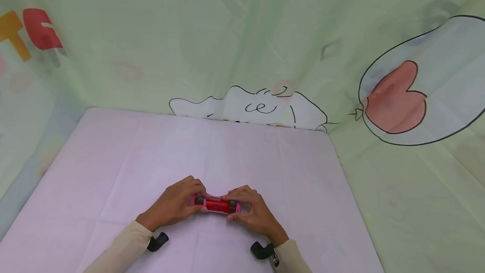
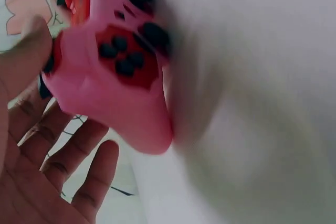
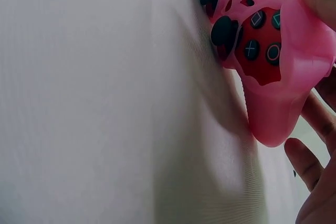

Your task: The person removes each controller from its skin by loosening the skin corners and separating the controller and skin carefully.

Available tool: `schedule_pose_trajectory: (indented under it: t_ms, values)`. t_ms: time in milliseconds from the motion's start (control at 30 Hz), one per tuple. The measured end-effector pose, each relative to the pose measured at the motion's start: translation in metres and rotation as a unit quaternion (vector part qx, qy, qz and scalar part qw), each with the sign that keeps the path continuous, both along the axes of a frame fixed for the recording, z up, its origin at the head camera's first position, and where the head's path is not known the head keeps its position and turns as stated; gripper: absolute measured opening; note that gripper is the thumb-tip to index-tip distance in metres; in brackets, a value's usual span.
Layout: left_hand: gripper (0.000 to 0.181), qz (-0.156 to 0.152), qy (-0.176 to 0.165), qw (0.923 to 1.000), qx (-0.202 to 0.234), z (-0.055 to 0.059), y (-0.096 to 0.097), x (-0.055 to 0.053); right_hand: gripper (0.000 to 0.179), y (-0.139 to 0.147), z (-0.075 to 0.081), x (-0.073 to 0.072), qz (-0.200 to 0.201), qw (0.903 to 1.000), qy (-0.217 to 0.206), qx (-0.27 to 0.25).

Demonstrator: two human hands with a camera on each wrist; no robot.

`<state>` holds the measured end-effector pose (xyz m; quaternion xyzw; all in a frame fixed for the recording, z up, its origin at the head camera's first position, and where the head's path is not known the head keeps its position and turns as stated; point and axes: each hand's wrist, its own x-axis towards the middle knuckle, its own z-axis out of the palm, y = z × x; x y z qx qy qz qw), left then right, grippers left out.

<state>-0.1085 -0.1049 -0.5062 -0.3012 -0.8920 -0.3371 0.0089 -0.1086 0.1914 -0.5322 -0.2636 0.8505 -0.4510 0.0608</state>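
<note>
One red controller (image 1: pixel 217 205) in a pink cover (image 2: pixel 137 124) is just six o'clock of the head view's centre, shoulder buttons up, dark sticks and buttons on its near face. The left hand (image 1: pixel 175 205) grasps its nine o'clock end and the right hand (image 1: pixel 257 214) its three o'clock end, thumbs and fingers pinching it. Whether its grips touch the counter (image 1: pixel 303 188) I cannot tell. At eight and nearly five o'clock from it, black mounts (image 1: pixel 158 242) jut from pale sleeves (image 1: pixel 126 243).

The counter wears a pale pinkish cloth, lightly creased, narrowing toward its twelve o'clock edge. Beyond that edge rises the back wall (image 1: pixel 159 54), a pale green fabric with soft folds and a white cartoon shape (image 1: pixel 250 106) outlined in black along its foot. At ten o'clock, orange and red letters (image 1: pixel 41 28) show; at two, a balloon (image 1: pixel 451 75) bears a pinkish-red heart (image 1: pixel 398 104). Similar pale fabric flanks the counter.
</note>
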Motion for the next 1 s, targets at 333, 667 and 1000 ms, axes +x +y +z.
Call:
schedule_pose_trajectory:
  t_ms: [333,667,1000]
  values:
    - [0.041,-0.038,-0.063,0.9973,-0.010,0.007,-0.006,-0.020,0.053,-0.001,0.000,-0.001,0.009,0.9999,-0.014,0.002]
    - [0.046,-0.128,-0.146,0.9796,-0.051,0.014,-0.003,-0.033,0.052,-0.001,-0.001,-0.001,0.022,0.9997,-0.007,0.000]
    - [0.046,-0.123,-0.159,0.9795,-0.015,0.013,0.000,-0.030,0.054,0.002,-0.002,-0.003,0.021,0.9998,-0.002,-0.002]
